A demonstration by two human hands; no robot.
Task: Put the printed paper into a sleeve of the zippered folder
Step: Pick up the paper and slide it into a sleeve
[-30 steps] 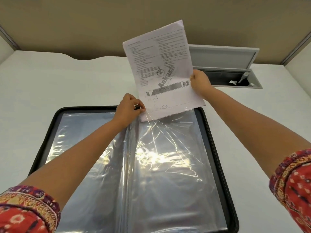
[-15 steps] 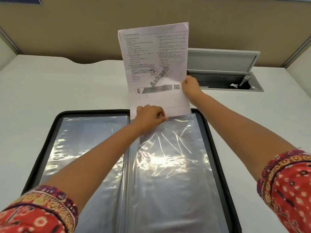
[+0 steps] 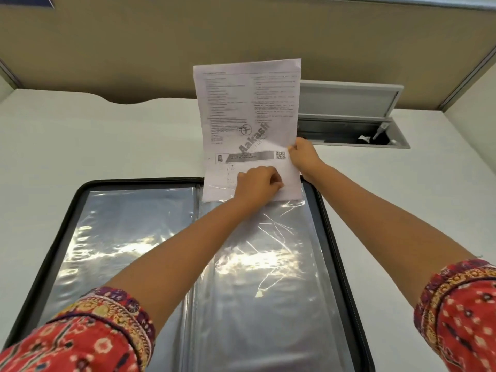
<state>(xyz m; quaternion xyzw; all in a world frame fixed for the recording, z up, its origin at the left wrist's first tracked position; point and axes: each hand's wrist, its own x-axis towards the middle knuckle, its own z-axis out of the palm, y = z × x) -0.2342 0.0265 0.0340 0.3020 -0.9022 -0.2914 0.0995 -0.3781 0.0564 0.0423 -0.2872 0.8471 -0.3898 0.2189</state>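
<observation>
**Paper standing at the mouth of the right-hand sleeve**

Your left hand (image 3: 256, 183) has its fingers (image 3: 276, 181) curled and pressed together over the bottom part of the printed paper (image 3: 248, 111); they seem to pinch the top edge of the clear sleeve (image 3: 268, 264) against the sheet, but you cannot tell exactly what is between them. Your right hand (image 3: 304, 154) pinches the right edge of the paper, just beside the small square code printed there, with the thumb on the printed face.

The paper stands almost upright, printed side toward you. Its lowest strip lies already behind the shiny plastic at the top of the right-hand sleeve, and the rest rises above the far edge of the zippered folder (image 3: 332, 224).

The folder lies open and flat on the white tabletop (image 3: 80, 146), near the front edge, with its black border around two pages of clear sleeves. The left page (image 3: 128, 237) is flat and reflects light; the right one is wrinkled below your left hand.

Both your forearms reach across the folder, and red patterned sleeves (image 3: 461, 312) show at the bottom corners.

At the far edge of the tabletop, to the right, a grey hatch (image 3: 346, 100) stands open in front of the tan partition wall (image 3: 241, 28).
</observation>
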